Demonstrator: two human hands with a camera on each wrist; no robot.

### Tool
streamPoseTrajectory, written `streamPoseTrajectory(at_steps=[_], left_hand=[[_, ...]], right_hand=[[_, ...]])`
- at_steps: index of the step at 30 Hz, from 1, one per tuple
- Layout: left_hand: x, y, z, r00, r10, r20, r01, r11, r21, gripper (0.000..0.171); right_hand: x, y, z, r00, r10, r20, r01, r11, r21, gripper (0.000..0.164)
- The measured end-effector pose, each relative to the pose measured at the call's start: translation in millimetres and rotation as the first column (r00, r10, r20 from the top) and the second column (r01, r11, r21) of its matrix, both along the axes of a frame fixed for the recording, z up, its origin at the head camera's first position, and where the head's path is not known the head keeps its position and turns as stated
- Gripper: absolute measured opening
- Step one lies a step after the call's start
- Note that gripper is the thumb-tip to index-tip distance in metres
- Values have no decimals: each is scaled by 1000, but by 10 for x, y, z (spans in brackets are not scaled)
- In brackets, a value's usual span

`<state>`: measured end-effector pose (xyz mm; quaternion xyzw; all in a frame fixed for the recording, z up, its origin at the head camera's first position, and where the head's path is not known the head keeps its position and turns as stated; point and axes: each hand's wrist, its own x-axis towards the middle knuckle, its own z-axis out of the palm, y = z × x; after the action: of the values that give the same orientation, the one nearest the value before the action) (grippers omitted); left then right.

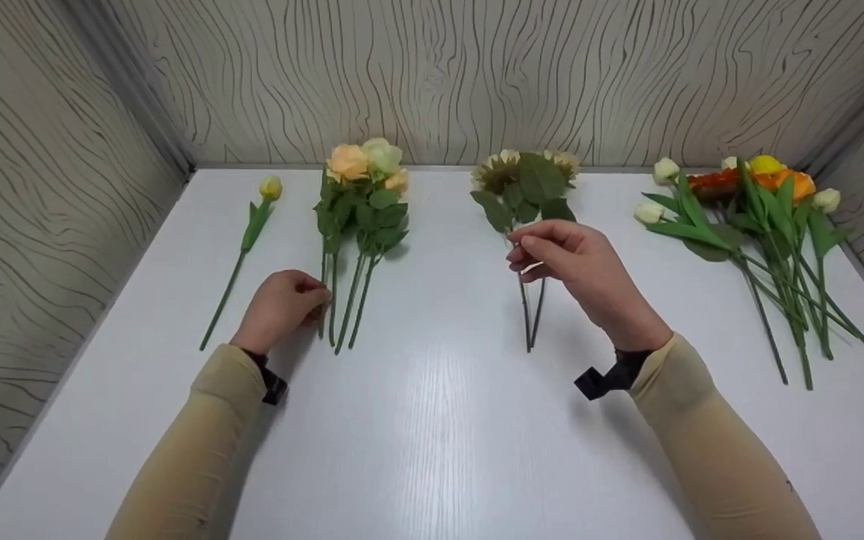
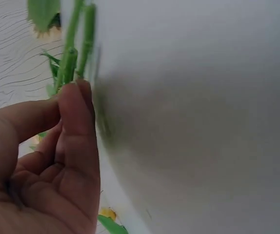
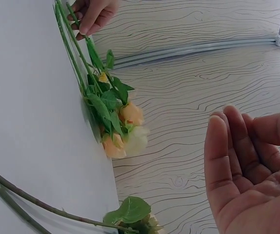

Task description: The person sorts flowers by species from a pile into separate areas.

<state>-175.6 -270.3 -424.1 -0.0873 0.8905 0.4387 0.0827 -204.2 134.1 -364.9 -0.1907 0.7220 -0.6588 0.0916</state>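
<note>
My left hand (image 1: 282, 306) pinches the leftmost stem of a group of artificial roses (image 1: 348, 162), between thumb and fingertips. Peach and pale green heads lie toward the back wall, their green stems (image 2: 85, 39) side by side toward me. My right hand (image 1: 578, 262) is above the stems of cream-petalled flowers (image 1: 499, 171) whose heads are turned away; its fingers are loosely bent. In the right wrist view nothing lies between those fingers, and the two brown-green stems (image 3: 47, 207) rest apart from the hand.
A single yellow tulip (image 1: 270, 187) lies left of my left hand. To the right is a mixed pile of white tulips (image 1: 649, 214), orange flowers (image 1: 796, 186) and a yellow one, stems crossing. The white table (image 1: 417, 450) meets wood-patterned panels (image 1: 432, 75) at back and sides.
</note>
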Motion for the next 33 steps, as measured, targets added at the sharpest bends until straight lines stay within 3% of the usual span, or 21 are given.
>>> streamPoseTrajectory(at_steps=[8,18,20,23,26,29,30,33], left_hand=[[-14,40,-5,999,-51,-12,49,992,-112,46],[-7,44,42,998,-61,-6,59,985,-162,52],[-5,59,99,997,-62,-44,52,977,-206,54],[0,159,200,984,-69,-167,24,966,-258,56],[-3,400,278,940,-128,-315,32,956,-291,55],[-1,765,299,876,-244,-416,108,940,-325,56],[8,900,296,850,-295,-437,144,928,-345,57],[45,1300,274,741,-468,-482,266,863,-429,61]], right_hand=[[-2,12,10,1000,1,-10,-1,1000,0,29],[-2,1,-1,1000,-3,16,3,1000,3,31],[-7,2,-2,1000,-7,21,7,1000,6,30],[-37,12,-23,999,-18,34,17,999,31,29],[-89,63,-74,998,-46,46,42,996,84,30],[-155,182,-149,993,-97,64,85,981,172,31],[-177,241,-173,990,-119,70,102,972,210,32],[-239,492,-227,978,-197,71,159,921,356,37]])
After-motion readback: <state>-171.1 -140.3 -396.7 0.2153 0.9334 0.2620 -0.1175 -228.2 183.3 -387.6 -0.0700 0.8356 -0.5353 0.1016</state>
